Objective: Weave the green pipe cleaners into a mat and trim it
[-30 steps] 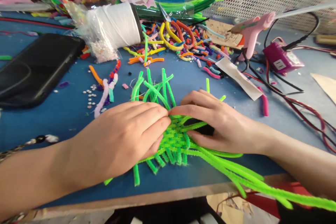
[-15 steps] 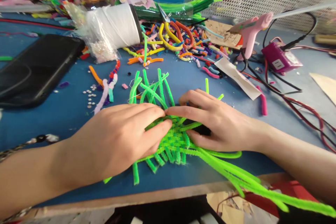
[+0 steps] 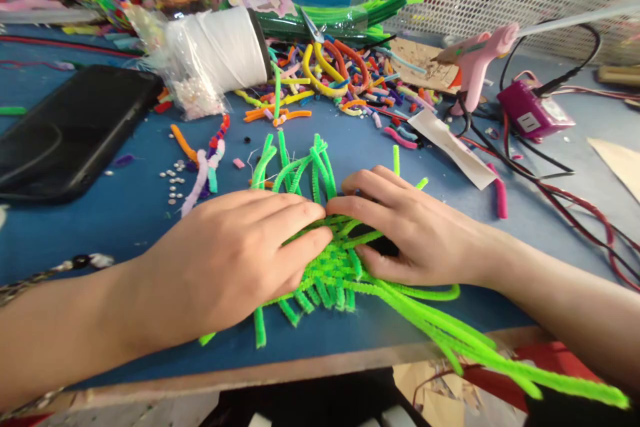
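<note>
Presently, green weave (image 3: 333, 260) under both the left hand (image 3: 240, 247) and right hand (image 3: 420, 227)

The weave lies near the middle of the counter (image 3: 385, 330)'s front edge; loose lime ends (image 3: 480, 343) extend past that edge rightward. The left hand covers its left part, palm down, fingers close together. The right hand touches its right side, thumb and index finger apart. Fingertips are partly hidden; whether either grip pinches a strand cannot be told.

Containers, toward the rear edge: one clear bag (image 3: 173, 73), holding small pale beads (image 3: 200, 100), beside a white spool (image 3: 217, 47); one clear sleeve (image 3: 310, 21), holding green stems (image 3: 395, 7) that protrude from its right end.
</note>
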Available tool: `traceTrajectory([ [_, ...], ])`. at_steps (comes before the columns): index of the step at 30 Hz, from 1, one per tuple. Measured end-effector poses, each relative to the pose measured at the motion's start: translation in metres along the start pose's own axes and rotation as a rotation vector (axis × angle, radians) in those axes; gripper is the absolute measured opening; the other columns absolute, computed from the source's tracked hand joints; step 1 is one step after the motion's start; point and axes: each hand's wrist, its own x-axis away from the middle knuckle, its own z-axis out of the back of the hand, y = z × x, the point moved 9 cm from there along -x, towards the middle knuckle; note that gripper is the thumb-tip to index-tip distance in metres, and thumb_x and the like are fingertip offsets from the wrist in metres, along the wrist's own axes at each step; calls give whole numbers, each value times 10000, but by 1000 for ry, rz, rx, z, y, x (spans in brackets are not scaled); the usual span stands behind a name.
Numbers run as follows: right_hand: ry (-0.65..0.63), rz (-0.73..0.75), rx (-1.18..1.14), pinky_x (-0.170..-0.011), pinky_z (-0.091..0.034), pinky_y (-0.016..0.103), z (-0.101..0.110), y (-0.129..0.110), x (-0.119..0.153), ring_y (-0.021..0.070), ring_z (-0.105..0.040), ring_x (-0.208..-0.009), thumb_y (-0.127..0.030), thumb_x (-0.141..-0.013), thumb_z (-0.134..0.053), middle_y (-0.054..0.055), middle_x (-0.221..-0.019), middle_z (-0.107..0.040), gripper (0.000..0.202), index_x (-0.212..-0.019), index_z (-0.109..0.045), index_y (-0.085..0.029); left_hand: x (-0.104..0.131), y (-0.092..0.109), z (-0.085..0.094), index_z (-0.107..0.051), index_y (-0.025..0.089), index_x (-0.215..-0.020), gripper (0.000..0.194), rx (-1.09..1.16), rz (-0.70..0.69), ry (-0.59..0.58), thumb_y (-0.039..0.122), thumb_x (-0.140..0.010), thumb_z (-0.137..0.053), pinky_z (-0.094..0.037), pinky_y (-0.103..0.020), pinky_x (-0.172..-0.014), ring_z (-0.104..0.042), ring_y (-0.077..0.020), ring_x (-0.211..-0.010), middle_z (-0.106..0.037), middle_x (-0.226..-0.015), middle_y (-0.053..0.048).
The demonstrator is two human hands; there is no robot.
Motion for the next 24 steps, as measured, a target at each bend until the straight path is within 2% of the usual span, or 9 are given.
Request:
traceTrajectory([
  [4, 14, 13, -18, -792, -418, 384, 1, 1, 1, 220, -471, -912, -231, -797, -460, 139, -994, -518, 339, -1105, -503, -97, -1, -1, 1, -635, 175, -983, 297, 21, -14, 16, 126, -839, -380, -531, -324, -802, -635, -184, -876, -678, -973, -51],
  [9, 37, 53, -40, -786, -411, 364, 3, 1, 1, 198, -466, -885, -189, -800, -458, 126, -1003, -516, 315, -1101, -525, -123, 1, -1, 5, -652, 131, -895, 261, 32, -24, 67, 121, -841, -397, -546, -317, -800, -657, -180, -842, -697, -931, -74],
  [14, 16, 65, -3, -761, -410, 368, 1, 0, 1, 184, -448, -836, -173, -816, -427, 114, -1010, -508, 308, -1099, -549, -163, 2, 0, 7, -658, 136, -880, 261, 12, -28, 86, 118, -847, -399, -550, -286, -806, -661, -163, -849, -701, -934, -67],
  [24, -46, 118, 82, -777, -417, 386, -3, -4, 0, 207, -470, -912, -180, -843, -402, 114, -1024, -524, 331, -1150, -524, -185, 1, 1, 5, -653, 143, -820, 278, 1, -37, 72, 117, -847, -378, -546, -299, -814, -658, -164, -842, -699, -897, -63],
])
